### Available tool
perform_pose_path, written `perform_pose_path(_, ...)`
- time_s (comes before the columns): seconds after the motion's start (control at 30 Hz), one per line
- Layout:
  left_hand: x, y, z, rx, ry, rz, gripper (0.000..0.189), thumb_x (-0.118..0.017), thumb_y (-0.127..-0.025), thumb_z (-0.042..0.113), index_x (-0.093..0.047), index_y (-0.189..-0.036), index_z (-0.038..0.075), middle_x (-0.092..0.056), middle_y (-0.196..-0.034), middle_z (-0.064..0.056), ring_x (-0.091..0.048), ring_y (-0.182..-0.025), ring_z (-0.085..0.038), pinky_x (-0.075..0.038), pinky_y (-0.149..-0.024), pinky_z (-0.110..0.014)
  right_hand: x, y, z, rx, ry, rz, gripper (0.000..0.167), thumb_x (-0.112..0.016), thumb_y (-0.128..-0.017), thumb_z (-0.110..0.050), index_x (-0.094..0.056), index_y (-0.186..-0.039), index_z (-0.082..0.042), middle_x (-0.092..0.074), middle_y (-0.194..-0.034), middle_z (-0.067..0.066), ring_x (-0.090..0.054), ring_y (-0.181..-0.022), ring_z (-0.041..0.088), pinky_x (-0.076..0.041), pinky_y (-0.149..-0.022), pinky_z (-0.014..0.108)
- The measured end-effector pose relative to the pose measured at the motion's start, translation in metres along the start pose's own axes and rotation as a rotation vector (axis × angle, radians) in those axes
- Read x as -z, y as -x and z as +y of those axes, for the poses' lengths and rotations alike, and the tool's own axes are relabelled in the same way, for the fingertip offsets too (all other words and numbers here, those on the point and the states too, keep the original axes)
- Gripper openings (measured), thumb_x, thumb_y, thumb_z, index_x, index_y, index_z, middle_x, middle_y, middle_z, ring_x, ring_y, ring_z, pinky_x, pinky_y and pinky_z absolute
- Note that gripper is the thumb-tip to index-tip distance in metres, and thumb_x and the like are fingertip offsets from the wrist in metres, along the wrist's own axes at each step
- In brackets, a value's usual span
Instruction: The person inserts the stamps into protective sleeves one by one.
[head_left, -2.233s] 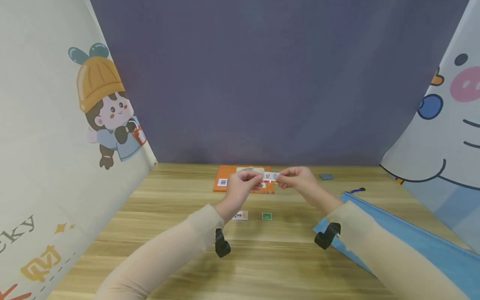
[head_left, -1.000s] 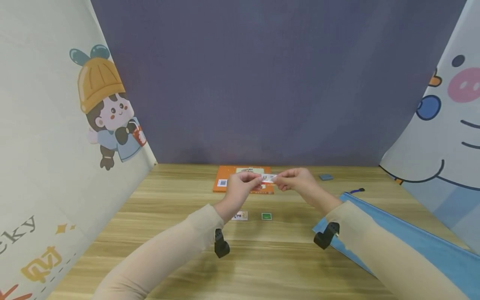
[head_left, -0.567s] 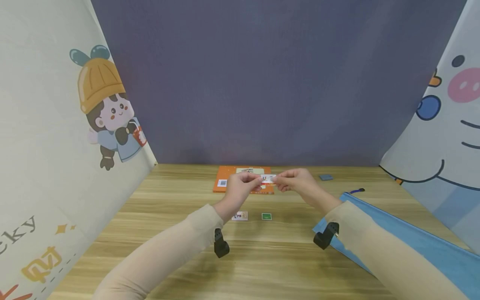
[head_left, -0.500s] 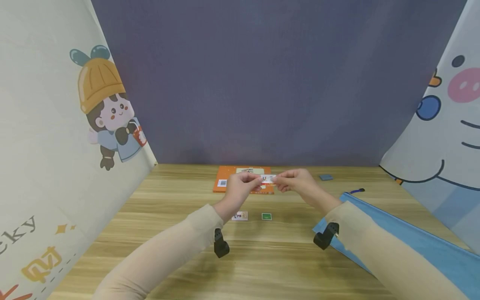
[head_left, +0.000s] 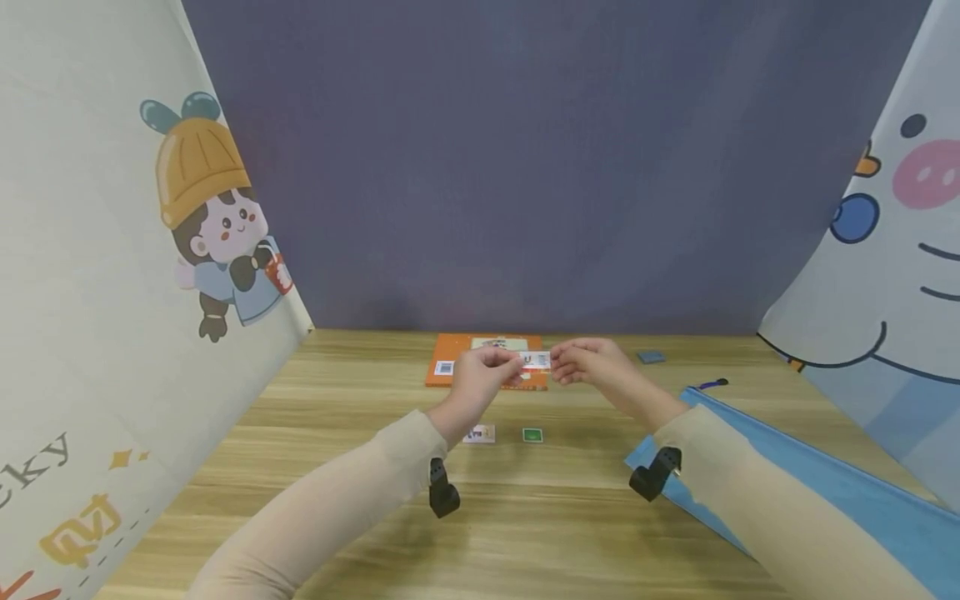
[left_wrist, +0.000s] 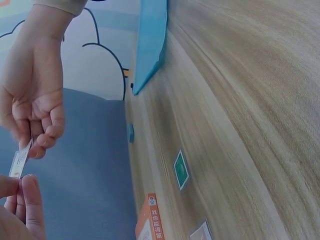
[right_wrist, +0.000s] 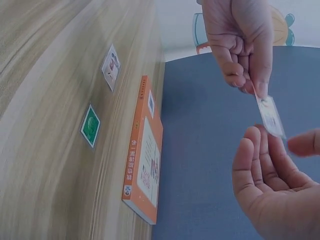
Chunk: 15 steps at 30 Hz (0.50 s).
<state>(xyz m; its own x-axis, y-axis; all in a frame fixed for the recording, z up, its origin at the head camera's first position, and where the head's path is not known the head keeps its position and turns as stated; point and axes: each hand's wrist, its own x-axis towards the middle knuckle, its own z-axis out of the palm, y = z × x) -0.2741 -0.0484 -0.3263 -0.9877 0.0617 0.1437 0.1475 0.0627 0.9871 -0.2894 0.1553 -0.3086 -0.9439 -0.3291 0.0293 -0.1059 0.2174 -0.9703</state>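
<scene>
My left hand (head_left: 475, 385) pinches one end of a small white printed card (head_left: 537, 360), held up above the table. The card carries a dark U-like mark and a red strip. In the right wrist view, the card (right_wrist: 270, 117) hangs from the left thumb and fingers. Just at its other end is my right hand (head_left: 597, 368), its thumb spread away from the fingers; fingertips lie close to the card's edge. On the table below are a green card (head_left: 532, 435) with a pale border and a picture card (head_left: 483, 434), partly covered by my left wrist.
An orange book (head_left: 441, 373) lies behind the hands, near the dark backdrop (head_left: 525, 167). Far right are a small grey-blue block (head_left: 651, 357) and a light-blue zipped pouch (head_left: 787, 483) with a dark pull. Printed cloth walls flank the wooden table (head_left: 360, 367).
My right thumb and fingers have let go of the card and drawn slightly right, so its right end shows. My left hand keeps its pinch. The things on the table have not moved.
</scene>
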Motion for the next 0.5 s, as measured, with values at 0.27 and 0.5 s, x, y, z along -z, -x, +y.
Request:
perform_pose_path(0.27,-0.0035,0.0013,-0.0029,0.014,0.026,-0.011,0.018,-0.072,-0.087,0.013,-0.072,-0.098,-0.001,-0.072,-0.095,-0.016,-0.071,-0.078,-0.021,-0.061,-0.076,-0.028,-0.0065,-0.0009,-0.0005,0.021,0.027,0.074,0.033,-0.061,-0.096,-0.015,-0.060,-0.118,0.010,-0.069,-0.094,0.004,-0.066,-0.081,0.016,-0.060,-0.078,0.030)
perform_pose_path(0.5,-0.0043,0.0005,-0.0045,0.022,0.107,-0.046,0.024,-0.069,-0.091,0.016,-0.069,-0.102,-0.004,-0.068,-0.101,-0.026,-0.070,-0.077,-0.020,-0.062,-0.077,-0.033,-0.0077,-0.0007,-0.0001,0.031,0.053,0.118,0.030,-0.062,-0.095,-0.014,-0.062,-0.113,0.010,-0.071,-0.085,0.001,-0.066,-0.075,0.012,-0.061,-0.076,0.032)
